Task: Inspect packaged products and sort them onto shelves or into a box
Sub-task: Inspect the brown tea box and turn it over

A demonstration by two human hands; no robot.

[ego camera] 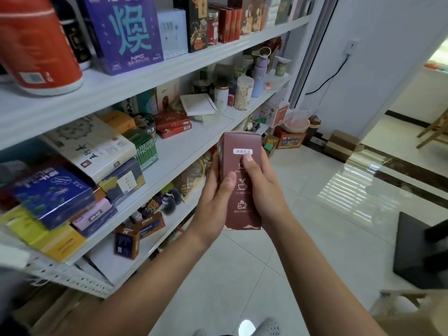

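Both the left hand and right hand grip a tall, smooth maroon cardboard carton printed with white cup icons, held upright beside white metal shelves crowded with boxes.

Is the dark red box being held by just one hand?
No, both the left hand and the right hand grip the dark red box, thumbs on its front.

A white wall carries a socket with a black cable hanging from it. Below the wall, glossy pale floor tiles mirror striped light and are crossed by a dark marble band. Right of the wall stand wooden furniture legs.
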